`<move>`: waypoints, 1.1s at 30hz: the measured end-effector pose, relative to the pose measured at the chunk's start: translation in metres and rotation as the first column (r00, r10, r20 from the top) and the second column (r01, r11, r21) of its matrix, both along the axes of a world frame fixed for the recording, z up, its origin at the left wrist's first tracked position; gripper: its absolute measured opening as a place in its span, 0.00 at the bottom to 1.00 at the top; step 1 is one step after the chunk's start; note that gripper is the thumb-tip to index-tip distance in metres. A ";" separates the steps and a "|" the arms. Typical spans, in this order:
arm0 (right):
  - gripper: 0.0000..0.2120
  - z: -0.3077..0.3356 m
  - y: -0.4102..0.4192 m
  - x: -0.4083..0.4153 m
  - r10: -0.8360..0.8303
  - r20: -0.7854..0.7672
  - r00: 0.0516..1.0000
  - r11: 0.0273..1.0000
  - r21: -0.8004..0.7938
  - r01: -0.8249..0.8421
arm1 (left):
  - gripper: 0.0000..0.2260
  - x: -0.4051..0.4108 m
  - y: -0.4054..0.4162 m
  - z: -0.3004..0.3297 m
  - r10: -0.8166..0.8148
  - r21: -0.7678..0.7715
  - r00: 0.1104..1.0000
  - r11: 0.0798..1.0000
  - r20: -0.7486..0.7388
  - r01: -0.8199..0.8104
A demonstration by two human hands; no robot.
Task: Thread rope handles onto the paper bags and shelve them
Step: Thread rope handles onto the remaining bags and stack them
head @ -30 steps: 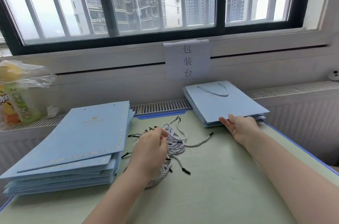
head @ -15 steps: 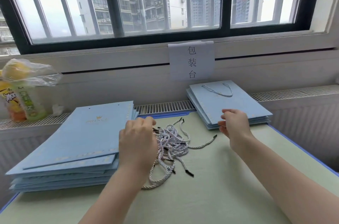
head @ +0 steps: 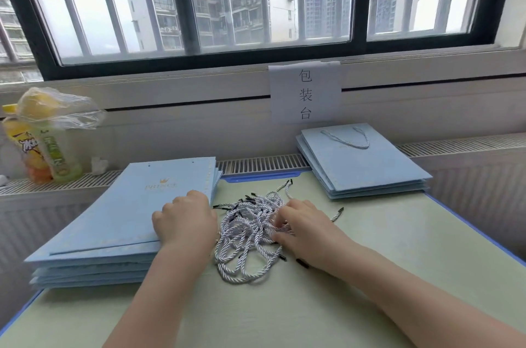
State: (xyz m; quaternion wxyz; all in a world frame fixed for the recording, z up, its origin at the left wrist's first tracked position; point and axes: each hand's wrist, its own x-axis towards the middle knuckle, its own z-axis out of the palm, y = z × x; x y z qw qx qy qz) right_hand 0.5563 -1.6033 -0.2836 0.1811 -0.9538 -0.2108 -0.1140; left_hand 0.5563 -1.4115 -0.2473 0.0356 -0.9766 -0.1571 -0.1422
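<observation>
My left hand (head: 183, 219) grips the edge of the unthreaded bag stack (head: 119, 219), fingers curled; my right hand (head: 303, 229) digs curled fingers into the rope tangle (head: 247, 236) beside it. The risk, as I judge it — one pull drags several knotted cords.
</observation>
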 end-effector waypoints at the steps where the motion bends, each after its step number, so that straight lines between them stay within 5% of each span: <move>1: 0.10 0.001 -0.001 0.000 -0.010 0.034 0.999 1.000 -0.007 0.010 | 0.15 0.000 0.000 0.001 -0.006 -0.005 1.000 1.000 -0.001 0.006; 5: 0.09 0.002 -0.006 0.003 -0.040 0.152 0.988 0.999 0.040 0.034 | 0.14 -0.002 0.001 0.006 -0.021 -0.008 0.999 1.000 -0.037 0.021; 8: 0.10 0.008 -0.010 0.002 -0.045 0.226 0.973 0.948 0.318 -0.030 | 0.09 -0.004 -0.002 0.008 -0.033 -0.008 0.999 0.999 -0.039 0.033; 12: 0.09 0.023 -0.011 -0.004 -0.185 0.393 0.901 0.691 0.704 -0.165 | 0.03 -0.013 -0.008 0.017 -0.077 -0.046 0.992 0.996 0.096 0.081; 15: 0.08 0.036 -0.009 -0.008 -0.247 0.404 0.881 0.502 0.831 -0.241 | 0.03 -0.017 -0.015 0.019 -0.119 -0.029 0.963 0.991 0.243 0.130; 20: 0.11 0.039 -0.010 -0.009 -0.180 0.304 0.936 0.403 0.891 -0.212 | 0.16 -0.021 -0.034 0.013 -0.363 0.140 0.785 0.930 0.503 0.340; 24: 0.13 0.036 -0.011 0.002 -0.101 -0.025 0.995 0.396 0.916 0.063 | 0.17 -0.028 -0.052 0.004 -0.547 0.203 0.615 0.817 0.568 0.539; 27: 0.11 0.026 -0.008 0.007 0.119 -0.380 0.917 0.403 0.863 0.306 | 0.10 -0.032 -0.064 -0.002 -0.660 0.253 0.454 0.693 0.598 0.675; 30: 0.15 0.019 -0.011 0.008 0.300 -0.442 0.845 0.345 0.876 0.336 | 0.11 -0.031 -0.073 -0.014 -0.772 0.214 0.307 0.490 0.557 0.845; 33: 0.12 0.024 -0.021 0.009 0.256 -0.438 0.862 0.368 0.868 0.332 | 0.10 -0.030 -0.078 -0.025 -0.827 0.120 0.199 0.304 0.525 0.945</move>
